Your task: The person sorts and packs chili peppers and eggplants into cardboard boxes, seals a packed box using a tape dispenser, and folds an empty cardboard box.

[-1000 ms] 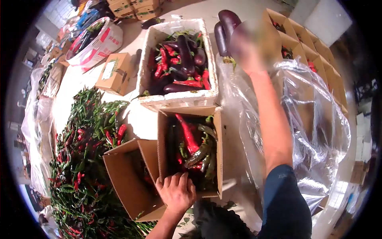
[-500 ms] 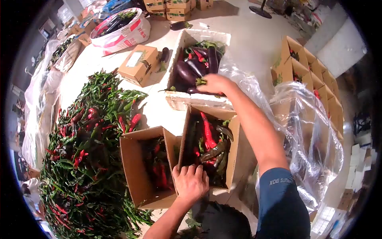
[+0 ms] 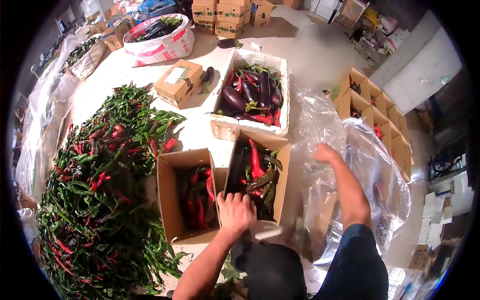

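Observation:
My left hand [image 3: 237, 211] grips the near rim of a cardboard box [image 3: 281, 175], its fingers bent over the edge. Inside that box lie dark green peppers [image 3: 268, 192] and a long red pepper [image 3: 256, 162]. Against its left side stands a second cardboard box [image 3: 167, 200] with red peppers [image 3: 199, 212] in it. My right hand [image 3: 326, 152], slightly blurred, is closed over a clear plastic sheet [image 3: 317, 120] and appears to pinch it. Beyond the boxes, a white foam box [image 3: 227, 127] holds eggplants [image 3: 234, 98] and red peppers [image 3: 264, 118].
A big heap of green and red peppers [image 3: 95, 215] covers the floor at left. A closed carton [image 3: 177, 85] and loose eggplants [image 3: 228, 43] lie farther back, near a sack of eggplants [image 3: 165, 47]. Open cartons [image 3: 382, 117] stand in rows at right.
My right hand has left the eggplants in the foam box and moved right and nearer, to the plastic sheet. My left hand stays on the box rim. The view has shifted slightly.

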{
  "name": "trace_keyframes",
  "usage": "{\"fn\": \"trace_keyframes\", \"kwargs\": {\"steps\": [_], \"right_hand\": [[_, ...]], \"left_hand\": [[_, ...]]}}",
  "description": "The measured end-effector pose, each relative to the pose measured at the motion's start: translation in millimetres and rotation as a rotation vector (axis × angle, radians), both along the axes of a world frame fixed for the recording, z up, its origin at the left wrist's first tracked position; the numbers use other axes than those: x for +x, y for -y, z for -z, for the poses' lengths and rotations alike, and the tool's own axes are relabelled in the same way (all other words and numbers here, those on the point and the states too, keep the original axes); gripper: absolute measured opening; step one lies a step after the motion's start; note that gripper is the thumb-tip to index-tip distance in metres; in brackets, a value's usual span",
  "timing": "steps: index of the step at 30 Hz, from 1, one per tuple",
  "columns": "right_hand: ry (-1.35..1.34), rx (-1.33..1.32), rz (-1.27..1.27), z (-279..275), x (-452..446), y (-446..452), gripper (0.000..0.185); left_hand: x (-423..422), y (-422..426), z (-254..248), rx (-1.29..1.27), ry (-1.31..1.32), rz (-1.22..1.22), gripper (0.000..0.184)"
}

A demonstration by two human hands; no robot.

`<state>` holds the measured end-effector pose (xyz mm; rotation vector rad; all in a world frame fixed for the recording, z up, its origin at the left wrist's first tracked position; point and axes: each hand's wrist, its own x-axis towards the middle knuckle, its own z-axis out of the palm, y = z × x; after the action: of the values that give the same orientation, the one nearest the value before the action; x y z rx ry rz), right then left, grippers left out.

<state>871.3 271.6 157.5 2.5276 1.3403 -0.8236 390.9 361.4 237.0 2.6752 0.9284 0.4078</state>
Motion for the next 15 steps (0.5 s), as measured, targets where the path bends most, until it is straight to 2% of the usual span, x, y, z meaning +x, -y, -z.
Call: {"fn": "trace_keyframes", "kwargs": {"steps": [3,5,8,10,11,12,14,15], "right_hand": [[0.111,0.412,0.073,-41.8,-43.1,-30.5,0.06],[-0.058,0.444,0.023,-89.6,-92.0,-41.3,0.055],[-0.277,0.398,-0.094,-148.0,-159.0,-45.2,0.053],[-0.289,0.478,-0.12,-171.5,-196.1,-30.3,0.053],[-0.387,0.521,-0.1,-167.4,-197.7,-21.1,0.05],[-0.387,0.482,-0.003,-197.2,-230.8,-16.6,0.05],[-0.243,0.573,-0.173,-177.8,-226.3,-2.7,0.047],[-0.259,0.568,-0.191,-180.1,-238.0,-1.1,0.047]], "left_hand": [[-4.2,2.1,-2.0,-0.039,-0.063,0.056,0.023],[-8.8,2.9,-4.6,-0.098,-0.08,0.087,0.029],[-31.2,16.2,-35.2,-0.084,0.084,0.066,0.042],[-73.3,17.3,-49.0,-0.17,0.179,0.198,0.044],[-99.6,24.5,-64.8,-0.394,0.165,0.198,0.045],[-129.4,26.6,-86.1,-0.573,0.053,0.206,0.047],[-206.9,49.6,-100.7,-0.492,0.037,0.113,0.044],[-248.7,58.6,-100.9,-0.442,-0.041,0.14,0.046]]}}
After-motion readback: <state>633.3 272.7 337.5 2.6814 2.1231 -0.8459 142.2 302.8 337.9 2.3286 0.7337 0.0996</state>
